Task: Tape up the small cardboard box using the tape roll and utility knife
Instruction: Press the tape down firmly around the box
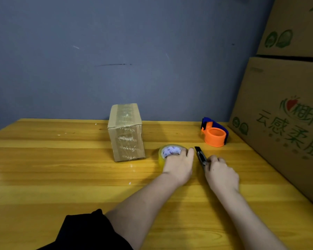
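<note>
Yellow tape roll (167, 152) under left hand (179, 164); right hand (220, 173) clasping utility knife (200, 155).

Yellow wooden table (61, 168) bearing small cardboard box (126, 134), tape roll (167, 151), utility knife (200, 155), orange dispenser (214, 132).

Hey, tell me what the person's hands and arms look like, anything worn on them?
Both hands, the left hand and the right hand, are bare: no gloves, and no rings or watch that I can make out. The forearms are uncovered too. Only the left arm shows clothing, a loose black sleeve ending near the elbow.
</note>
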`<state>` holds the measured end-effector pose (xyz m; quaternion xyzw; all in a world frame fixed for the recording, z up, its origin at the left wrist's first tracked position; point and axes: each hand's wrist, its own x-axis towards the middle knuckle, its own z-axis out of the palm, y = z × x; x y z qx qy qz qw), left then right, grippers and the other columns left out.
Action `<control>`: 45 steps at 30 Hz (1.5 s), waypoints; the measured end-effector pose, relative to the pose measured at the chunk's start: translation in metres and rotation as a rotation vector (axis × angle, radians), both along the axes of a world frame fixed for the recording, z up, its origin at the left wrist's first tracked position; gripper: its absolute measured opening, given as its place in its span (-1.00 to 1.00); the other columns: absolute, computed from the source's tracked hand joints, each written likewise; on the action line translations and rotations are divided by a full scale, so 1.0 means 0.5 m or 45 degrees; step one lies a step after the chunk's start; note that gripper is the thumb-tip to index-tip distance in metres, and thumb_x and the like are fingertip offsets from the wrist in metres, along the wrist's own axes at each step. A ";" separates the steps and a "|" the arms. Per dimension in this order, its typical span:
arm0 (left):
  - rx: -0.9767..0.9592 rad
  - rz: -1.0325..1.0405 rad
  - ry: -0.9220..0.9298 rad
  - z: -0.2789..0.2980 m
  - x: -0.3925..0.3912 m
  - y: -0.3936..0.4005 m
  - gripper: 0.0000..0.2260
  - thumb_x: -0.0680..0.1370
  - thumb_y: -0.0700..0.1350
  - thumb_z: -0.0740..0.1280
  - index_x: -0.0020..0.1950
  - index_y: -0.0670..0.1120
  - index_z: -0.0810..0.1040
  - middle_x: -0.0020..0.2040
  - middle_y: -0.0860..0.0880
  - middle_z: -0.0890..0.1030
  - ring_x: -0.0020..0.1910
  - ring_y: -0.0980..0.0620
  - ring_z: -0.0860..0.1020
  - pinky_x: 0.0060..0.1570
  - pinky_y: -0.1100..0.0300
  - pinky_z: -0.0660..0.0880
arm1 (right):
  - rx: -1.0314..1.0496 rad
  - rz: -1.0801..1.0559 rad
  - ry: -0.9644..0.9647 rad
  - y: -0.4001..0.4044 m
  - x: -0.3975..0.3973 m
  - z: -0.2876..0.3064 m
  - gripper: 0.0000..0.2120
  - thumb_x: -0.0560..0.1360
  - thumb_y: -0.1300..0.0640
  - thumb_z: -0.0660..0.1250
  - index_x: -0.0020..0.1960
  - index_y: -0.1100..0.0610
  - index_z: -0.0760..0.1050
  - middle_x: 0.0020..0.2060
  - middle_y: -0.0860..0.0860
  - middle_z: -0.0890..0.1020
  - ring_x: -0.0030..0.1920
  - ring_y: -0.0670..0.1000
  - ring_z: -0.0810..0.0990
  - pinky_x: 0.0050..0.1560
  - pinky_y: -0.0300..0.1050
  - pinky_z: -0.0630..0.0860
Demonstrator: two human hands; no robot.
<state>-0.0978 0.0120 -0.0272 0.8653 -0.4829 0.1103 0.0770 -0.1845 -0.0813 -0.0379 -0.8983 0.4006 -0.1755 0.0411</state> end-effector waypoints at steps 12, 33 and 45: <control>-0.001 -0.001 -0.099 0.015 0.004 0.022 -0.40 0.55 0.09 0.23 0.49 -0.13 0.13 0.29 -0.20 0.41 0.19 -0.21 0.48 -0.03 -0.03 0.44 | -0.039 -0.023 -0.022 -0.006 -0.013 0.006 -0.65 0.57 -0.09 0.11 0.24 0.06 0.43 0.17 0.08 0.53 0.07 0.19 0.60 -0.10 -0.05 0.48; -1.134 0.076 0.961 0.104 0.244 0.323 -0.79 0.62 -0.02 0.17 0.20 0.18 0.50 0.53 0.00 0.14 0.50 0.16 0.06 0.44 0.20 0.03 | 0.843 1.083 -0.524 0.191 0.303 0.151 -0.63 0.65 -0.01 0.04 0.39 -0.01 0.40 0.52 -0.06 0.18 0.51 -0.12 0.10 0.41 -0.23 -0.01; -1.105 0.058 1.019 0.090 0.229 0.321 -0.69 0.50 0.10 0.11 0.08 0.24 0.61 0.32 0.04 0.47 0.42 0.06 0.30 0.45 -0.06 0.21 | 0.620 0.892 -0.544 0.216 0.245 0.127 -0.65 0.54 -0.20 0.16 0.30 -0.22 0.41 0.34 -0.14 0.46 0.34 -0.07 0.39 0.38 0.00 0.31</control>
